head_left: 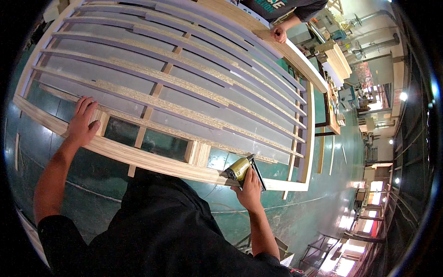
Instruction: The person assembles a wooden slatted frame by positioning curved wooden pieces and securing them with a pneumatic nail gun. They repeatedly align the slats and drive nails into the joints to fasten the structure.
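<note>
Pale plywood makes up the long near rail point(138, 157) of a large flat wooden frame point(184, 87) lying on a green desk point(295, 217). Grey panels and strips of speckled chipboard point(152, 99) run lengthwise across the frame, crossed by short wooden blocks point(198, 153).

The left hand point(83, 123) lies palm down on the near rail at its left part, the fingers point(85, 105) spread and flat, reaching over a small block.

The right hand point(249, 188) is wrapped tight around the handle of a yellow-green and black nail gun point(242, 168), fingers closed on it. The tool's nose sits against the near rail toward its right end, seemingly touching the wood, though the contact point is hard to make out.

At the far rail point(295, 55), another person's hand point(278, 34) grips the curved plywood edge. Stacked boards point(339, 62) lie beyond it.
</note>
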Motion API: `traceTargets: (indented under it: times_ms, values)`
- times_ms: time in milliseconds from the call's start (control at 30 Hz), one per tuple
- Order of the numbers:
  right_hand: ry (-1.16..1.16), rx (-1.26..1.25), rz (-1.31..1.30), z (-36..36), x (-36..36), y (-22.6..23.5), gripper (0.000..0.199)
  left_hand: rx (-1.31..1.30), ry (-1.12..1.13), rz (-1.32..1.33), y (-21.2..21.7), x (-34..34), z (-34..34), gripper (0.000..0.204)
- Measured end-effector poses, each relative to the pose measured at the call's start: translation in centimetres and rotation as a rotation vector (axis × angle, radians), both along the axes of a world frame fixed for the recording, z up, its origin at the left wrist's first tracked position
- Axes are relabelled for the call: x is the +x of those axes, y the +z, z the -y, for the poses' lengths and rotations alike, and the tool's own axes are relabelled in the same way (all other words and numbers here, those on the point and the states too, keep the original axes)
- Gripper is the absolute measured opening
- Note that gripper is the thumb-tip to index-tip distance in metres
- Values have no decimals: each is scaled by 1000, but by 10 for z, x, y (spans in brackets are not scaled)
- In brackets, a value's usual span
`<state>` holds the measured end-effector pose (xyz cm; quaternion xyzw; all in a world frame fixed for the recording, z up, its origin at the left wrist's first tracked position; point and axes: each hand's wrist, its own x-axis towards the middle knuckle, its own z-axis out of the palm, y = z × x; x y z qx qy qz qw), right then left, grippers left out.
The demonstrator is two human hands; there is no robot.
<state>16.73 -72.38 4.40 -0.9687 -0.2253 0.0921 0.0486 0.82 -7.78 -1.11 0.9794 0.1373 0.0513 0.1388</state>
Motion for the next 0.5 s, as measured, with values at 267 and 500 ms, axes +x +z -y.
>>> traceTargets:
  times_ms: [267, 500]
  values:
    - [-30, 26, -20, -2, 0, -1, 119, 28, -24, 26, 2, -1, -1, 72]
    - [-43, 22, -36, -1, 0, 1, 121, 12, -12, -10, 5, 1, 1, 70]
